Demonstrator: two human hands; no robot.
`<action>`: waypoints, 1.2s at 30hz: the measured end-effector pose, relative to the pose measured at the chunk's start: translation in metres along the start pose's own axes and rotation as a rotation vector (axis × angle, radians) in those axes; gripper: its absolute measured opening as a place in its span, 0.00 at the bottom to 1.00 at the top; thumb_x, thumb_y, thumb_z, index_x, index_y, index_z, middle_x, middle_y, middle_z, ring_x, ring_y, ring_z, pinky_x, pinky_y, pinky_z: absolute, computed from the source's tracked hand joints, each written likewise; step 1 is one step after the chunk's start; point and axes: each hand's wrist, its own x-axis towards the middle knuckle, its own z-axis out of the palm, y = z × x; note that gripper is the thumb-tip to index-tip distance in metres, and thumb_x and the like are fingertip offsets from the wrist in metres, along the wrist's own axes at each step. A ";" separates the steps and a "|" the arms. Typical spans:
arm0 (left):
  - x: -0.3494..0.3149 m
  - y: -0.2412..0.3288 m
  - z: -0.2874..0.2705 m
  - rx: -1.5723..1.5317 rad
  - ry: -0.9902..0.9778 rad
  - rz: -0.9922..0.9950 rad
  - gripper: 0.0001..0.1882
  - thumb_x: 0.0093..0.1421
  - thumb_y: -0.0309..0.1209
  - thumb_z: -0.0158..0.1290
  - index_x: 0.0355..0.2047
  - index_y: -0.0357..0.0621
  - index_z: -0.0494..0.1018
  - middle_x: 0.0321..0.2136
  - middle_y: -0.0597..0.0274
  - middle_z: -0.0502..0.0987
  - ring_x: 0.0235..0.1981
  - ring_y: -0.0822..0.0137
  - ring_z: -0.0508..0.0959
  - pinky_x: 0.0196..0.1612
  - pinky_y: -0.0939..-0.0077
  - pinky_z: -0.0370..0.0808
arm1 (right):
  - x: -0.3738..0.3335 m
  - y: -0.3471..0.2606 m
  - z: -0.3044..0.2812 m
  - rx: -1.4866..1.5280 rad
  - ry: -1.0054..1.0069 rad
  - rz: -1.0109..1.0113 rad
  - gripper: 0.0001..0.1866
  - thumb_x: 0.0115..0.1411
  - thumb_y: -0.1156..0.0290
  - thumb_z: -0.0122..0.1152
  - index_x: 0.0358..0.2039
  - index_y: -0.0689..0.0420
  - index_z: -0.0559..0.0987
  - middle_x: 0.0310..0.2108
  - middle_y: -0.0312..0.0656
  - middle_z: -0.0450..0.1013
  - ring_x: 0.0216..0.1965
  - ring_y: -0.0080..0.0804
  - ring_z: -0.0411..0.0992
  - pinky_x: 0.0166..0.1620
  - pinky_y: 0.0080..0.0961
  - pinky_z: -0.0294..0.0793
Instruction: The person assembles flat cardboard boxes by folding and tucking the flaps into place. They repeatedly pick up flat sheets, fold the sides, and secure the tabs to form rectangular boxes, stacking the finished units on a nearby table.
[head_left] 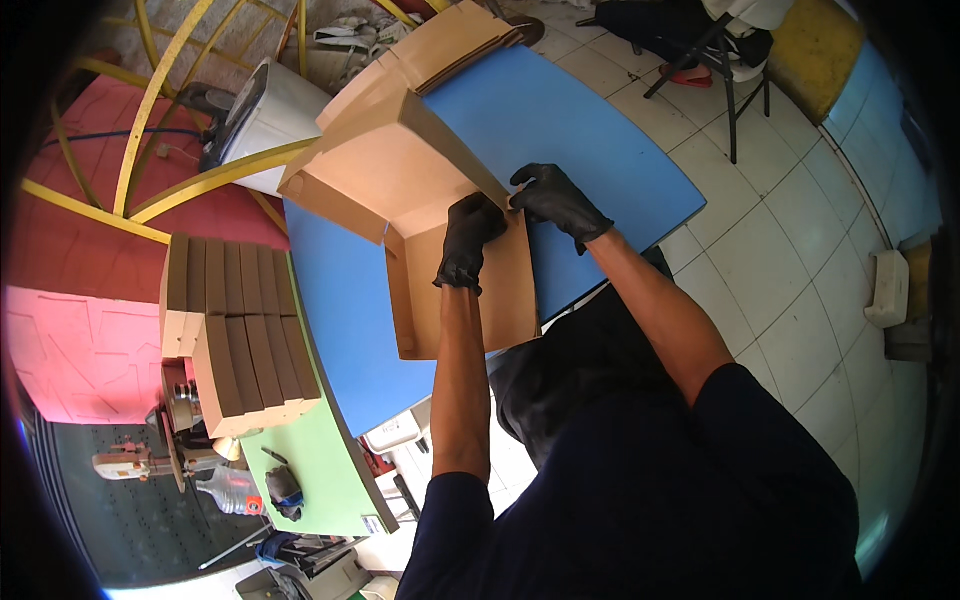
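Observation:
An open brown cardboard box point(425, 285) sits on the blue tabletop, its lid raised at the far side. Inside the box, my left hand point(472, 235) in a black glove is curled against the right wall near the far corner. From outside, my right hand point(560, 203), also in a black glove, has its thumb and fingers closed at that same corner. The wall lies between both hands. My left fingertips are partly hidden behind the back of that hand.
Stacked folded boxes point(250, 335) stand on a green table point(325, 475) to the left, near a clear plastic bottle point(232, 490). More flat cardboard point(425, 50) lies at the far edge of the blue table point(590, 130). Yellow metal bars point(150, 110) and a folding chair point(728, 80) stand around.

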 end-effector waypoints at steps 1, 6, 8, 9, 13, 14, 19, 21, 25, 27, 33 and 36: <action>-0.001 0.001 0.001 0.122 0.005 0.028 0.11 0.53 0.23 0.62 0.37 0.36 0.81 0.29 0.66 0.80 0.30 0.74 0.78 0.37 0.77 0.76 | 0.001 0.002 -0.001 -0.002 0.006 0.005 0.29 0.47 0.72 0.69 0.51 0.71 0.77 0.33 0.49 0.79 0.32 0.33 0.78 0.35 0.28 0.76; -0.006 0.011 0.006 -0.029 0.062 -0.115 0.11 0.56 0.27 0.61 0.39 0.36 0.82 0.29 0.66 0.80 0.29 0.75 0.77 0.37 0.78 0.75 | 0.015 0.022 0.002 -0.016 0.056 -0.064 0.31 0.49 0.71 0.68 0.54 0.70 0.76 0.37 0.52 0.80 0.36 0.38 0.79 0.39 0.33 0.78; -0.007 0.012 0.006 -0.054 0.019 -0.097 0.11 0.54 0.26 0.63 0.39 0.37 0.82 0.29 0.65 0.81 0.30 0.74 0.78 0.39 0.78 0.76 | 0.021 0.027 0.006 0.041 0.060 -0.088 0.31 0.49 0.70 0.68 0.54 0.70 0.75 0.39 0.53 0.79 0.36 0.40 0.80 0.40 0.35 0.78; -0.006 0.011 0.004 -0.041 0.003 -0.081 0.11 0.54 0.26 0.62 0.39 0.37 0.82 0.29 0.65 0.81 0.30 0.74 0.78 0.39 0.78 0.75 | 0.024 0.027 0.007 0.038 0.045 -0.089 0.31 0.51 0.70 0.68 0.55 0.70 0.74 0.40 0.54 0.79 0.36 0.39 0.80 0.39 0.33 0.78; -0.007 -0.003 0.007 0.001 0.078 0.013 0.09 0.53 0.27 0.59 0.34 0.35 0.82 0.26 0.66 0.78 0.26 0.74 0.76 0.33 0.78 0.73 | 0.010 0.020 -0.007 0.089 0.010 -0.017 0.34 0.55 0.66 0.69 0.58 0.71 0.71 0.41 0.54 0.79 0.37 0.35 0.79 0.36 0.27 0.78; -0.006 -0.005 0.006 -0.052 0.078 0.010 0.09 0.53 0.27 0.59 0.33 0.34 0.82 0.26 0.65 0.78 0.26 0.74 0.76 0.32 0.78 0.73 | 0.003 0.016 -0.012 0.107 0.004 0.022 0.34 0.56 0.65 0.69 0.59 0.71 0.70 0.41 0.54 0.79 0.37 0.34 0.79 0.36 0.25 0.78; 0.003 0.005 0.024 0.044 0.094 -0.163 0.08 0.55 0.28 0.60 0.32 0.34 0.81 0.26 0.58 0.80 0.26 0.73 0.78 0.32 0.76 0.75 | -0.053 0.015 -0.005 -0.194 -0.163 -0.011 0.33 0.58 0.61 0.68 0.58 0.70 0.71 0.39 0.56 0.80 0.37 0.39 0.81 0.39 0.33 0.81; 0.000 0.020 0.029 0.344 0.086 -0.104 0.09 0.57 0.29 0.59 0.30 0.33 0.79 0.25 0.55 0.78 0.27 0.70 0.79 0.34 0.73 0.76 | -0.059 0.018 0.004 -0.428 -0.124 -0.146 0.28 0.58 0.61 0.66 0.53 0.67 0.76 0.37 0.55 0.81 0.39 0.48 0.81 0.44 0.39 0.79; -0.046 0.040 0.016 0.586 0.497 0.277 0.10 0.59 0.33 0.60 0.33 0.38 0.78 0.25 0.51 0.78 0.27 0.61 0.78 0.32 0.68 0.74 | -0.037 0.018 -0.015 -0.506 0.166 -0.244 0.18 0.58 0.63 0.63 0.45 0.61 0.83 0.36 0.53 0.82 0.41 0.52 0.82 0.48 0.40 0.78; -0.078 0.038 0.004 0.555 0.941 0.252 0.11 0.58 0.30 0.62 0.39 0.39 0.75 0.28 0.53 0.77 0.29 0.59 0.78 0.36 0.64 0.75 | -0.022 0.014 -0.041 -0.561 0.184 -0.306 0.15 0.58 0.64 0.62 0.42 0.59 0.84 0.39 0.53 0.82 0.42 0.52 0.81 0.47 0.40 0.78; -0.112 0.003 -0.027 -0.056 0.862 -0.157 0.30 0.62 0.40 0.64 0.57 0.31 0.72 0.43 0.51 0.79 0.36 0.65 0.78 0.39 0.68 0.76 | 0.005 0.008 -0.067 -0.741 0.160 -0.423 0.16 0.62 0.65 0.62 0.47 0.60 0.85 0.44 0.51 0.83 0.46 0.48 0.81 0.50 0.38 0.78; -0.096 -0.010 -0.038 -0.244 0.716 -0.127 0.29 0.64 0.43 0.62 0.56 0.30 0.75 0.42 0.50 0.82 0.36 0.65 0.80 0.40 0.69 0.76 | 0.018 0.002 -0.070 -0.771 0.090 -0.468 0.16 0.63 0.66 0.63 0.48 0.61 0.84 0.45 0.51 0.83 0.45 0.47 0.81 0.50 0.37 0.77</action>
